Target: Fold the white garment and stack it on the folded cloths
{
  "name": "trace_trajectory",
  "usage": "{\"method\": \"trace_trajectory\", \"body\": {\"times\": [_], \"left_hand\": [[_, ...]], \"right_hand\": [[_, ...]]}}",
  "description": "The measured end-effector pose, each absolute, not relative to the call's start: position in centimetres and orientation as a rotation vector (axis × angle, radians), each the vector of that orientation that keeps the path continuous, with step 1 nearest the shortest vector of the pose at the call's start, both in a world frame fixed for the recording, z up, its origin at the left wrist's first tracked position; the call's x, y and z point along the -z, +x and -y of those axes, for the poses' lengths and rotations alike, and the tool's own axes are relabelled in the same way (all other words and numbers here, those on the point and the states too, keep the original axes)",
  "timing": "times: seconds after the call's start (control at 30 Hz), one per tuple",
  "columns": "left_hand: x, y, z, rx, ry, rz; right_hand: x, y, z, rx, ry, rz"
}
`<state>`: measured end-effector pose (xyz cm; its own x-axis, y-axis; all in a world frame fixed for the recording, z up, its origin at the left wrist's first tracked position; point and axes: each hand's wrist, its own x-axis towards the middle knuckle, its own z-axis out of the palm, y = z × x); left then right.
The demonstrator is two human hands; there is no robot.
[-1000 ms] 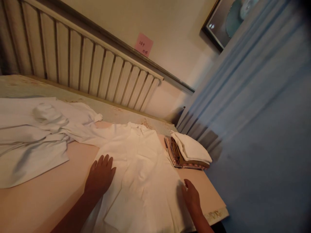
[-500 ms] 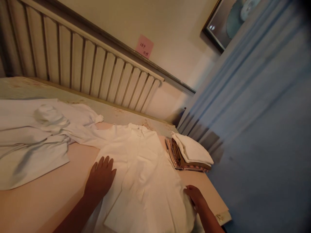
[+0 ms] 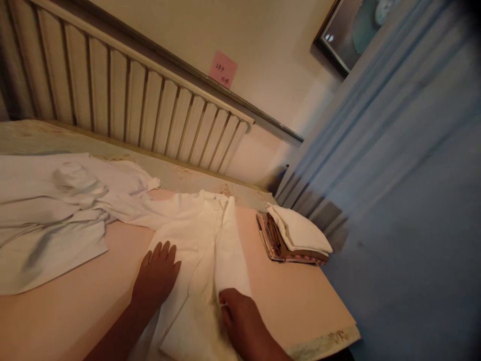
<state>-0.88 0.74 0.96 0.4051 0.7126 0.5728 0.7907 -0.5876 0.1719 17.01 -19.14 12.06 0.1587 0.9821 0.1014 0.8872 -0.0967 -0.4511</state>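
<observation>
A white shirt [image 3: 188, 250] lies spread on the peach-coloured sheet, its right side folded over toward the middle. On its left part rests my left hand [image 3: 157, 275], palm down with the fingers spread. My right hand [image 3: 240, 318] is closed on the folded-over edge of the shirt, near its lower half. One sleeve reaches left and meets another rumpled white garment [image 3: 71, 210], which neither hand touches. The bottom of the shirt runs out of view.
A stack of folded clothes [image 3: 296, 235], white on top, sits on the table's right part. Beyond the table stand a radiator [image 3: 143, 105] at the wall and a blue curtain [image 3: 406, 190] on the right. A pink note [image 3: 223, 69] hangs on the wall.
My right hand has moved left, bringing the shirt's right side over onto its middle and baring the sheet there. My left hand has stayed in place.
</observation>
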Motion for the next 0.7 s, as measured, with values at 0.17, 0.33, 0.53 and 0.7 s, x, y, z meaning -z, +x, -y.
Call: {"method": "trace_trajectory", "body": {"times": [0.17,0.33,0.53,0.7], "left_hand": [[-1.5,-0.8,-0.4,0.862,-2.514,1.358],[-1.3,-0.8,-0.5,0.889,-2.528,1.358],[-0.9,-0.8,-0.8,0.956,-2.557,1.378],[-1.1,-0.7,-0.7,0.948,-2.552,1.399]], "right_hand": [[-9.4,16.1,19.9,-0.311,-2.058,1.889],[-9.9,16.4,21.6,-0.437,-2.032,1.793],[-10.8,16.3,23.4,-0.611,-1.877,1.781],[-11.5,19.3,21.7,-0.415,-1.904,1.633]]}}
